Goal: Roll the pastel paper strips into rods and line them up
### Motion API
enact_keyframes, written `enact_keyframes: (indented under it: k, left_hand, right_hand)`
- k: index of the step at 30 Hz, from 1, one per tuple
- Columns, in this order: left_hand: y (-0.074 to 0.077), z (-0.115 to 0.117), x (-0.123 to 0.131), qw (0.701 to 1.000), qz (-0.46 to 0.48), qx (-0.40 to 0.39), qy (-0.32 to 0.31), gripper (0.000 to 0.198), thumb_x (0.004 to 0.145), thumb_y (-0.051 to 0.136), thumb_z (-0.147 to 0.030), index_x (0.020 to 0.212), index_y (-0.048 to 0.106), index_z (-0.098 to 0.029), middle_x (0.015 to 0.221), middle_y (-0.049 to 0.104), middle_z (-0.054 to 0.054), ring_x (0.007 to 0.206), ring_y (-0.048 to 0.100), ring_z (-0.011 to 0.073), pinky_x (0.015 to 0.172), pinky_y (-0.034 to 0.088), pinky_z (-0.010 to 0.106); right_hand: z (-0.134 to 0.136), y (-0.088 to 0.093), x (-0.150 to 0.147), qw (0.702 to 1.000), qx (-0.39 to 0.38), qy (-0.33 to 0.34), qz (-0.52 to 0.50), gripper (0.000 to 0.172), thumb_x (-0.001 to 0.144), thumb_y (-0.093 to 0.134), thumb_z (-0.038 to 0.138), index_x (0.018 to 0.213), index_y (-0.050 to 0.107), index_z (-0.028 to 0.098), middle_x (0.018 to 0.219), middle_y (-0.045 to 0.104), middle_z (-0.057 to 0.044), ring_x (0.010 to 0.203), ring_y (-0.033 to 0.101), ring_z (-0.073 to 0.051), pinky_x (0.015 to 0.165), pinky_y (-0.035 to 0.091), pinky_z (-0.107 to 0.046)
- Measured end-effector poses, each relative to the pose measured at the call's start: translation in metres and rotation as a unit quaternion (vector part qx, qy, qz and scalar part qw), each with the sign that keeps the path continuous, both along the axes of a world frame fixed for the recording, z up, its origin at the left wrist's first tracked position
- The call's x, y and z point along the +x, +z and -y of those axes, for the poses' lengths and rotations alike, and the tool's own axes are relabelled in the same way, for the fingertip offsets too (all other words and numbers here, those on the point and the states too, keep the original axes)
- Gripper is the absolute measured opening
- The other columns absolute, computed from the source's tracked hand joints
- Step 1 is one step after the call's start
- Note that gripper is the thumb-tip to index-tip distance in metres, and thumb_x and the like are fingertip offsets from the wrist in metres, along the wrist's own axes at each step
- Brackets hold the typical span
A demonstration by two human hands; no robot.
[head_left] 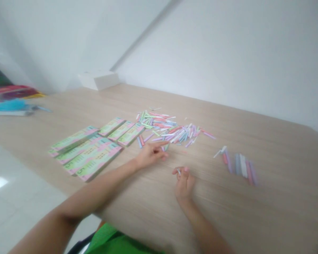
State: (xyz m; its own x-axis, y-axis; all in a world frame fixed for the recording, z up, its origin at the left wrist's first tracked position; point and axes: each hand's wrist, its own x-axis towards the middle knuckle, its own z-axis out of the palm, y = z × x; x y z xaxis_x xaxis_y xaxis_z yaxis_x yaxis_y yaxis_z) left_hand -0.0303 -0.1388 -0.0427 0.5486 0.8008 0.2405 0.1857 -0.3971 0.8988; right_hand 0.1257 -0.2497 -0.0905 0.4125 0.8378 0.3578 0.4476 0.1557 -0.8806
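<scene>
1. Green shirt fabric (113,241) sits at the bottom edge of the head view, with both bare forearms reaching past it onto a wood-grain table (254,218).
2. Left hand (151,155) is curled into a loose pinch at the near edge of a scattered pile of slim pastel paper sticks (172,128). Its fingertips are right at a few sticks, but whether it has hold of one cannot be told.
3. Right hand (184,183) is mostly closed, with thumb and forefinger pinching a small white paper piece (178,171).
4. A looser group of upright-lying pastel sticks (241,165) sits well to the right of the pile, roughly side by side. To the left of the pile lie overlapping green-and-pink printed booklets (92,158), with a "5" showing on the nearest one.
5. The risks here come from how light and small these pieces look. A wrist or sleeve dragged across the table could scatter the side-by-side group or push sticks into the booklets.
6. Too light a pinch could let the white piece drop and get lost among similar sticks. Reaching into the pile could also nudge neighbouring sticks, and some near the table's far side could roll or slide out of easy reach.
</scene>
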Motion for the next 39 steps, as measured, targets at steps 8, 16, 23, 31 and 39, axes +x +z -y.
enact_keyframes:
  k: [8,16,23,31,39]
  left_hand:
    - [0.056,-0.075,-0.060,0.862,-0.414,0.063,0.285,0.029,0.085,0.050,-0.030,0.092,0.071,-0.012,0.087,0.072,0.014,0.080,0.068,0.0243,0.069,0.050,0.029]
    - [0.034,-0.078,-0.061,0.766,-0.567,0.052,0.300,0.045,0.079,0.051,-0.047,0.098,0.069,-0.010,0.103,0.067,0.022,0.097,0.063,0.0333,0.078,0.050,0.037]
    - [0.030,-0.097,-0.064,0.809,-0.525,-0.012,0.265,0.035,0.073,0.058,-0.047,0.068,0.070,-0.014,0.064,0.068,0.014,0.073,0.066,0.0247,0.067,0.048,0.027]
    - [0.036,-0.109,-0.054,0.838,-0.471,0.052,0.270,0.024,0.074,0.054,-0.023,0.080,0.074,-0.011,0.073,0.071,0.011,0.072,0.065,0.0189,0.065,0.046,0.022]
    - [0.029,-0.156,-0.027,0.854,-0.428,0.125,0.270,0.041,0.079,0.046,-0.014,0.113,0.068,-0.016,0.113,0.068,0.010,0.104,0.061,0.0197,0.090,0.044,0.026]
  right_hand:
    - [0.002,0.032,0.010,0.979,0.098,-0.123,-0.130,0.066,0.094,0.019,0.053,0.079,0.069,0.012,0.048,0.029,0.005,0.045,0.031,-0.009,0.049,0.022,-0.026]
    - [0.003,0.057,0.016,0.955,0.153,-0.184,-0.174,0.066,0.095,0.019,0.051,0.103,0.068,0.008,0.045,0.034,0.006,0.042,0.029,-0.009,0.045,0.018,-0.025]
    - [-0.002,0.045,0.027,0.931,0.146,-0.130,-0.309,0.052,0.089,0.029,0.045,0.098,0.066,0.009,0.043,0.035,0.006,0.039,0.026,-0.008,0.042,0.016,-0.024]
    - [-0.016,0.023,0.050,0.934,0.136,-0.158,-0.289,0.024,0.076,0.039,0.035,0.058,0.046,0.020,0.045,0.030,0.007,0.038,0.028,-0.008,0.039,0.018,-0.023]
    - [-0.010,0.030,0.046,0.949,0.139,-0.230,-0.165,0.037,0.088,0.029,0.032,0.052,0.034,0.022,0.045,0.030,0.004,0.042,0.031,-0.011,0.044,0.020,-0.028]
